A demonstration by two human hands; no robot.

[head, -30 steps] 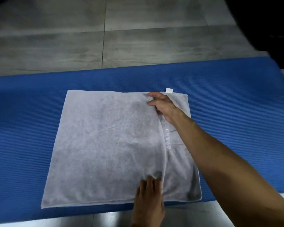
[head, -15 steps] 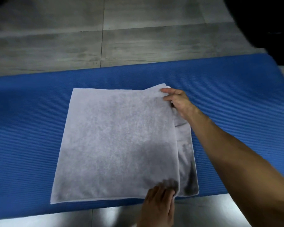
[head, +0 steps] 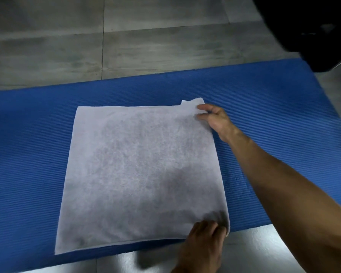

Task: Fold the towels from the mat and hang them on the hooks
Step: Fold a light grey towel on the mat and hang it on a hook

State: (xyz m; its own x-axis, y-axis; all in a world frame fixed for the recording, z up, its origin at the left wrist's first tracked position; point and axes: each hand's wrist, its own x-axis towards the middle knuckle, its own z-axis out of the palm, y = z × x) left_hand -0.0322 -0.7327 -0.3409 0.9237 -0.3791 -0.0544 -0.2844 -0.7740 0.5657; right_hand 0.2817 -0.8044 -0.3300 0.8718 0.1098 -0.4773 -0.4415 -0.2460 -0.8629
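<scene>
Grey towel (head: 142, 174) on blue mat (head: 28, 154), dark object (head: 311, 26) beyond

Two bare hands hold a pale grey towel (head: 142, 174) folded flat on a blue mat (head: 28, 154).

The towel lies roughly square on the ribbed mat, which stretches across a grey tiled floor (head: 126, 46). The right hand (head: 215, 119) pinches the towel's far right corner, fingers on top. The left hand (head: 205, 243) grips the near right corner at the mat's front edge. A dark shape (head: 313, 26), too unclear to identify, fills the upper right.
</scene>
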